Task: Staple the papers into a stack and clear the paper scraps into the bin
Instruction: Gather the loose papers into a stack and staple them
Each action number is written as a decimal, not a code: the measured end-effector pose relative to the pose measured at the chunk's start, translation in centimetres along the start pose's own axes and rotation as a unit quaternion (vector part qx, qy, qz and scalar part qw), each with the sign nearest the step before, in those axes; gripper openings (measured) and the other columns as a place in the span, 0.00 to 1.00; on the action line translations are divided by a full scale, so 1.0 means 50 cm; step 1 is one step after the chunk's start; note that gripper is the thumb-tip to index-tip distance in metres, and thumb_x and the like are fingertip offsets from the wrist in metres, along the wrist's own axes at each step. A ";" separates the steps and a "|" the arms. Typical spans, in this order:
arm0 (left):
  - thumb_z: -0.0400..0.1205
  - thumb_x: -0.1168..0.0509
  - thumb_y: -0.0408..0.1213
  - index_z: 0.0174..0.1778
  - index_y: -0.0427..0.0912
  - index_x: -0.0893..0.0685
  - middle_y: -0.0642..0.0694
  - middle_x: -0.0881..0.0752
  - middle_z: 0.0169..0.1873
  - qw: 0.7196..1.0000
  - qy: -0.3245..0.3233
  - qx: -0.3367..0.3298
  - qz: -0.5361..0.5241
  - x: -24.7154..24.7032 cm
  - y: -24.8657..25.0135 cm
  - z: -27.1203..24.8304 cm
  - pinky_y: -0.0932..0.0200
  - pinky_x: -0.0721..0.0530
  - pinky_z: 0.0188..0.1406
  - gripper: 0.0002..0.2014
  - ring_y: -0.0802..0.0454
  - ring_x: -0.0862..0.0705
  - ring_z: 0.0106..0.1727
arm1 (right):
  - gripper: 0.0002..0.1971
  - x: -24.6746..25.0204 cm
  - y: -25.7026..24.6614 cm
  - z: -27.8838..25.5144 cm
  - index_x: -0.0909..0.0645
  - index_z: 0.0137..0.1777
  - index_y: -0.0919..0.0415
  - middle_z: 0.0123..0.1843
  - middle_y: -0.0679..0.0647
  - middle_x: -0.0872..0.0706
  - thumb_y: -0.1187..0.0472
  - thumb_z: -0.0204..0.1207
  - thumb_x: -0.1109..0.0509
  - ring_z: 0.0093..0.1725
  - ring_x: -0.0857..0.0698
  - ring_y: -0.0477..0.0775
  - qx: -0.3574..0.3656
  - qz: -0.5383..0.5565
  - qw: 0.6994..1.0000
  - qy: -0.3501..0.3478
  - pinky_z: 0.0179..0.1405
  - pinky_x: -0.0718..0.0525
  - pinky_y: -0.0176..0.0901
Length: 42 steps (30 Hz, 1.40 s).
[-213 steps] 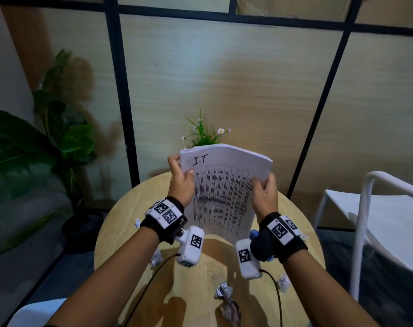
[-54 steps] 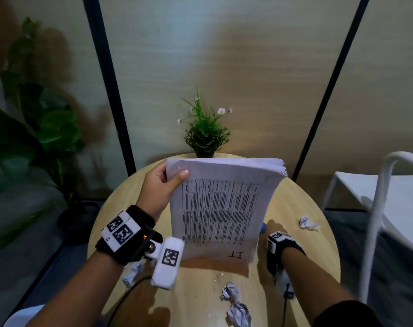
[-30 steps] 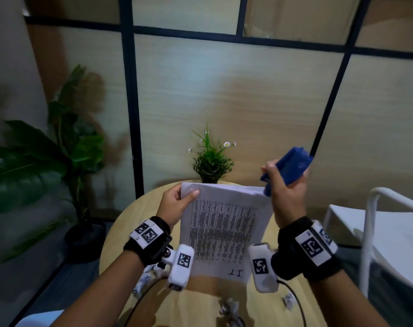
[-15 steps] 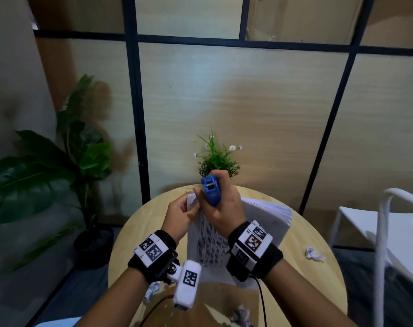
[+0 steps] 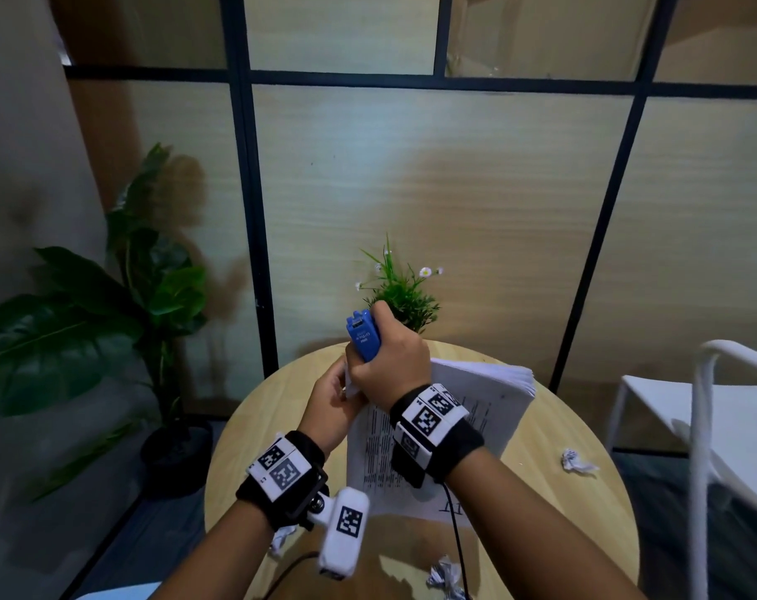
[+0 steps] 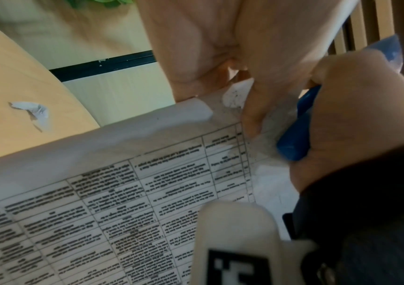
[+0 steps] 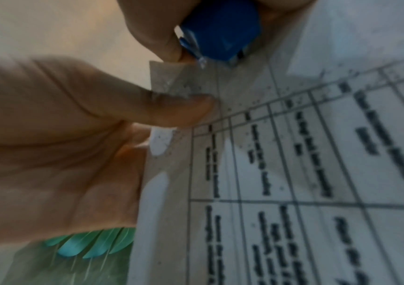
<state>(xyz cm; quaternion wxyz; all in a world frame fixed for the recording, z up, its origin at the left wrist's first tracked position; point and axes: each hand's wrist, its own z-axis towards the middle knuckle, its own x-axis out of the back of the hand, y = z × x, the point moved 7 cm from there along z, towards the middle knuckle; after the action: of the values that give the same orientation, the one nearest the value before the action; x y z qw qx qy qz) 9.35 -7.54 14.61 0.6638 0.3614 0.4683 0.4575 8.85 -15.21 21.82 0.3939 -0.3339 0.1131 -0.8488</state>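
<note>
Fingers of the left hand (image 5: pixel 331 402) pinch the far left corner of the paper stack (image 5: pixel 487 409), thumb on top. At its 3 o'clock the right hand (image 5: pixel 391 361) grips the blue stapler (image 5: pixel 362 335), set on that corner above the round table (image 5: pixel 584 504); crumpled scraps (image 5: pixel 578 461) lie at the stack's 4 and 6 o'clock.

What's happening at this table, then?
A person is stapling a stack of printed papers. The left hand pinches one corner of it, and the right hand has a blue stapler in its grip at that same corner. Crumpled paper scraps lie on the round wooden table, not yet cleared.
</note>
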 end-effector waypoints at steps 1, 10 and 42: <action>0.79 0.46 0.12 0.50 0.44 0.22 0.56 0.11 0.30 1.000 -0.011 0.009 0.018 0.000 -0.003 -0.003 0.75 0.16 0.33 0.21 0.70 0.15 0.31 | 0.10 -0.001 0.002 0.001 0.29 0.41 0.58 0.28 0.50 0.27 0.58 0.64 0.32 0.27 0.28 0.59 -0.006 -0.007 1.000 0.000 0.28 0.29 0.43; 0.81 0.43 0.16 0.49 0.51 0.22 0.52 0.16 0.46 0.992 -0.009 -0.050 0.117 0.008 0.005 -0.002 0.66 0.16 0.49 0.21 0.73 0.15 0.43 | 0.10 0.004 0.011 0.012 0.29 0.40 0.57 0.28 0.49 0.26 0.58 0.64 0.31 0.28 0.25 0.59 -0.027 -0.033 0.999 -0.018 0.30 0.28 0.42; 0.75 0.28 0.31 0.41 0.47 0.16 0.42 0.12 0.41 0.977 0.049 0.023 0.204 -0.004 -0.013 0.051 0.55 0.13 0.47 0.06 0.47 0.14 0.44 | 0.10 0.311 0.317 -0.053 0.25 0.41 0.51 0.33 0.51 0.20 0.47 0.66 0.36 0.28 0.19 0.43 -0.296 0.275 0.852 0.334 0.40 0.19 0.41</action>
<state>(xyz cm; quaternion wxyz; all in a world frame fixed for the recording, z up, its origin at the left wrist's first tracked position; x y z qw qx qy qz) 11.92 -8.08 14.83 0.5240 0.4416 0.4273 0.5898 9.28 -37.48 20.04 0.4322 -0.0869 0.5711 -0.6925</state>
